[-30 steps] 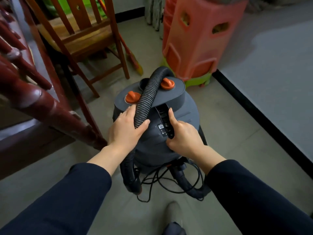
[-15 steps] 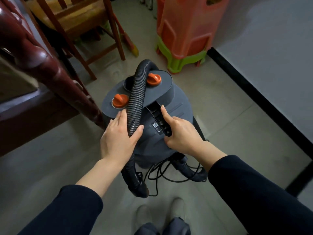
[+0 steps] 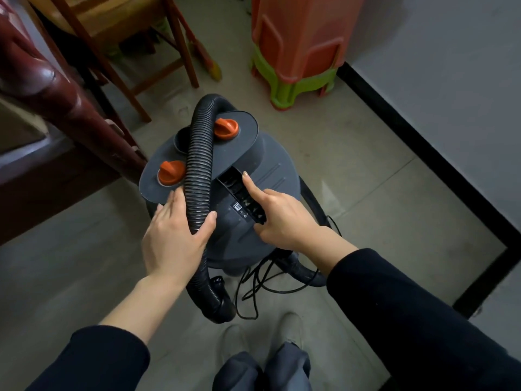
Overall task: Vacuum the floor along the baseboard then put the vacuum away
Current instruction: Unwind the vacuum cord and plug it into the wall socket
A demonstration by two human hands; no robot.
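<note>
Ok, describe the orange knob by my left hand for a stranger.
Find the grey vacuum on the floor; a ribbed black hose crosses its lid. The knob sits left of that hose, nearest the left hand; its orange twin lies right of it, farther.

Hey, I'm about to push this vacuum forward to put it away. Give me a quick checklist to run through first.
1. Left hand grips the hose: ok.
2. Right hand secure in the handle recess of the vacuum: cannot tell, fingers hidden inside.
3. Power cord gathered up: not ok, it lies loose on the floor by your shoes.
4. Hose stowed: not ok, its lower loop hangs low behind the vacuum.
5. Floor just ahead, between wooden chair and stacked stools: ok, bare tile.
</note>
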